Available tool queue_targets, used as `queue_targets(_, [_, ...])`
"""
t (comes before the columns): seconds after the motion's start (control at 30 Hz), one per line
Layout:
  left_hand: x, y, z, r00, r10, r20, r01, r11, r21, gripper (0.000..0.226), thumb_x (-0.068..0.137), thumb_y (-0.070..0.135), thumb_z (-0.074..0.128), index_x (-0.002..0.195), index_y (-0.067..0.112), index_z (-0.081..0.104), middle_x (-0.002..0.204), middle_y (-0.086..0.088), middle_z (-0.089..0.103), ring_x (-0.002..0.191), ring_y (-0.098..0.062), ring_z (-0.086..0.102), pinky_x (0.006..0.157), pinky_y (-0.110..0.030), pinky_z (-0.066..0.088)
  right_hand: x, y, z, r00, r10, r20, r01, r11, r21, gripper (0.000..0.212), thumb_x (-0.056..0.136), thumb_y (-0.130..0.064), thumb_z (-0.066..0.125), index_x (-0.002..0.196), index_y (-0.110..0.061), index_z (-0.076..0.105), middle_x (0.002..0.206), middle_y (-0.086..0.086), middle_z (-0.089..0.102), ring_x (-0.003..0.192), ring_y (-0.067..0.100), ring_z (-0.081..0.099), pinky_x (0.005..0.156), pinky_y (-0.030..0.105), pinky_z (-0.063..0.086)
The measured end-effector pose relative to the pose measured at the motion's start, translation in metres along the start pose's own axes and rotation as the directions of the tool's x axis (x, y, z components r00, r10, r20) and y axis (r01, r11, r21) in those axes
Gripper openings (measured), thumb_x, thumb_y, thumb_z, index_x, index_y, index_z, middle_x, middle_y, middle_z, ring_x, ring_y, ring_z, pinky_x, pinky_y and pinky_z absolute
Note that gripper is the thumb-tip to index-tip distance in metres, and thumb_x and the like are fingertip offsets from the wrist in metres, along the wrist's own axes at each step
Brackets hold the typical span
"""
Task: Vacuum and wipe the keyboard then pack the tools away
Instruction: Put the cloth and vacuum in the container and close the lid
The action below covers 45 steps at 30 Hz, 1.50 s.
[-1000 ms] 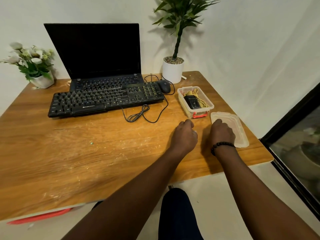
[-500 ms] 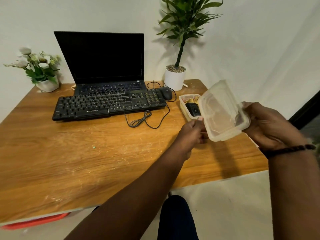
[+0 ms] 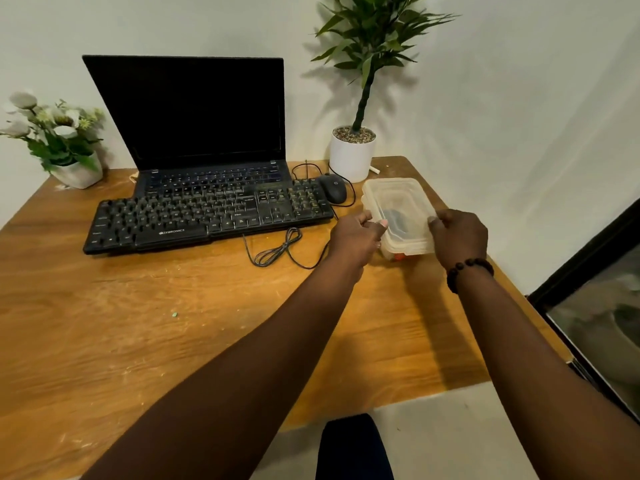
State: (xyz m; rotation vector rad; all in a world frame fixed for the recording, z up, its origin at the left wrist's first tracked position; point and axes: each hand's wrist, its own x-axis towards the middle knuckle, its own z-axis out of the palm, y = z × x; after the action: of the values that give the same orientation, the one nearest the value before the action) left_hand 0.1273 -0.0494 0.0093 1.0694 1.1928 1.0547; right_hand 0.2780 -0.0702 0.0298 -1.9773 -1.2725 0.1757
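A dark trouser leg is seen at the bottom edge of the frame, below the near rim of a wooden desk. Two bare forearms are stretched from the lower corners toward the right centre. There a clear plastic box is set on the desk with its lid laid on top. The lid's left edge is pinched by the curled fingers of the left hand, and its right edge is gripped by the right hand, at whose wrist a dark bead bracelet is worn. A dark object is glimpsed through the plastic, and a red clip is visible at the near end. A coiled cable is laid left of the left hand. Behind it, at centre left, a black keyboard is placed against an open laptop with a dark screen. A black mouse is placed between the keyboard and the box. Farthest back, a potted plant is stood at upper centre and a pot of white flowers at the left edge.
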Motion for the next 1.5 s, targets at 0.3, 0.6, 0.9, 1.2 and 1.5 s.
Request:
queue_targets(0.3, [0.052, -0.017, 0.017, 0.987, -0.034, -0.16, 0.081, 0.951, 0.299, 0.037, 0.087, 0.025, 0.073, 0.12, 0.008, 0.07, 0.108, -0.017, 0.071, 0.102, -0.037, 0.068, 0.085, -0.049, 0.059, 0.039, 0.001, 0.024, 0.996, -0.014, 0.087, 0.031, 0.979, -0.201, 0.025, 0.094, -0.02, 0.054, 0.106, -0.005, 0.071, 0.111, 0.015, 0.068, 0.105, 0.033, 0.06, 0.09, 0.035, 0.047])
queue_targets(0.6, [0.05, -0.021, 0.022, 0.988, -0.046, -0.149, 0.079, 0.972, 0.223, 0.045, 0.09, 0.023, 0.073, 0.132, 0.01, 0.061, 0.12, -0.015, 0.067, 0.096, -0.033, 0.071, 0.077, -0.046, 0.062, 0.045, 0.013, 0.023, 0.977, 0.072, 0.202, -0.033, 0.981, -0.19, 0.03, 0.097, -0.023, 0.052, 0.119, -0.01, 0.066, 0.124, 0.013, 0.063, 0.114, 0.03, 0.056, 0.095, 0.033, 0.043])
queue_targets(0.9, [0.02, -0.024, 0.015, 0.966, 0.221, -0.136, -0.13, 0.867, 0.481, 0.037, 0.093, 0.029, 0.069, 0.125, 0.013, 0.059, 0.123, -0.008, 0.06, 0.109, -0.024, 0.06, 0.093, -0.038, 0.052, 0.017, 0.031, 0.014, 0.92, 0.306, 0.244, -0.342, 0.931, 0.125, 0.043, 0.094, -0.048, 0.045, 0.076, -0.012, 0.06, 0.092, 0.015, 0.067, 0.087, 0.035, 0.065, 0.082, 0.052, 0.054])
queue_targets(1.2, [0.009, -0.025, 0.004, 0.741, 0.523, 0.422, -0.604, 0.244, 0.759, 0.022, 0.091, 0.032, 0.068, 0.111, 0.024, 0.068, 0.124, 0.005, 0.062, 0.116, -0.018, 0.046, 0.095, -0.037, 0.04, -0.015, 0.035, 0.004, 0.723, 0.456, 0.519, -0.69, 0.507, 0.516, 0.019, 0.098, -0.021, 0.049, 0.102, -0.004, 0.058, 0.077, 0.009, 0.062, 0.069, 0.022, 0.061, 0.071, 0.034, 0.053])
queue_targets(1.5, [0.003, -0.015, -0.005, 0.703, 0.429, 0.568, -0.654, 0.077, 0.752, 0.046, 0.083, 0.031, 0.076, 0.126, 0.022, 0.064, 0.128, 0.003, 0.058, 0.116, -0.021, 0.047, 0.091, -0.035, 0.038, -0.023, 0.023, 0.008, 0.712, 0.478, 0.515, -0.701, 0.526, 0.481, 0.02, 0.097, -0.023, 0.05, 0.104, -0.006, 0.058, 0.075, 0.007, 0.06, 0.065, 0.017, 0.058, 0.063, 0.029, 0.051])
